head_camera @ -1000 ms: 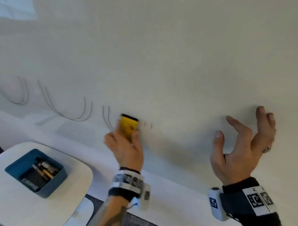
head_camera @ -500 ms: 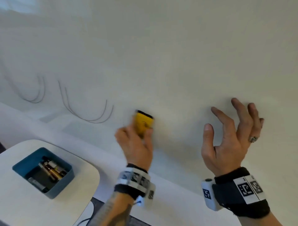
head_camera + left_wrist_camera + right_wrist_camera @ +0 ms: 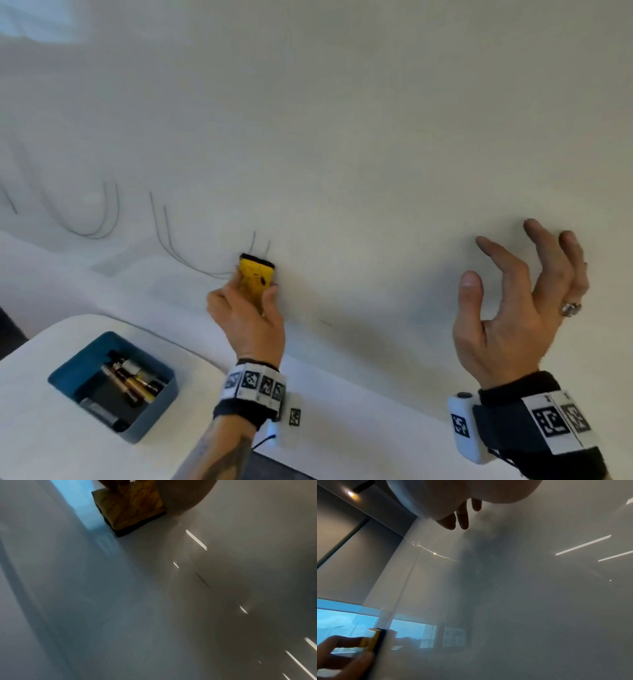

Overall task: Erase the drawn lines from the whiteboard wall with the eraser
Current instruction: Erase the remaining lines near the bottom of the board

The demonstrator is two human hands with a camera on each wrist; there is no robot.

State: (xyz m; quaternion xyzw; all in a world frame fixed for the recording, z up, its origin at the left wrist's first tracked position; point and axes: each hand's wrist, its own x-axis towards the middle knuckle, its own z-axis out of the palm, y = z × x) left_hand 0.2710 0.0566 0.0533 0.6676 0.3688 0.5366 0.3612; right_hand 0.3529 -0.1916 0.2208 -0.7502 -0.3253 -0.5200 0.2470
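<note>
- Two double-stroke arcs remain on the whiteboard wall (image 3: 342, 120), plus a short stub at the far left edge (image 3: 10, 202) — so the job looks roughly mid-way, by my read.
- The eraser (image 3: 256, 275) (yellow back, dark felt strip on the wall side) sits flat on the wall at the right end of the nearer arc (image 3: 178, 253), covering the spot where the curve bottoms out; two short tails of that arc poke up just above the eraser's top edge.
- Left hand (image 3: 248, 318) is grasping the eraser — thumb on one side, fingers on the other, felt pressed to the board. The right wrist view confirms the felt edge is touching the surface.
- Right hand (image 3: 513, 308) holds nothing: fingers spread and loosely bent, near the wall well to the right of the eraser. Can't tell if the fingertips touch it.
- Step in hand, I'd say: wiping the nearer arc from its right end.
- Next move prob. calls for steady pressure w/ the felt kept flat, a pass up over the two tails, then leftward along the curve, then on to the farther arc (image 3: 99, 222).
- A faint dash low on the wall (image 3: 325, 322) may need a pass too — too small to be sure it's ink.
- Off-task: a white table (image 3: 41, 428) at lower left w/ a blue tray (image 3: 68, 373) of markers.
</note>
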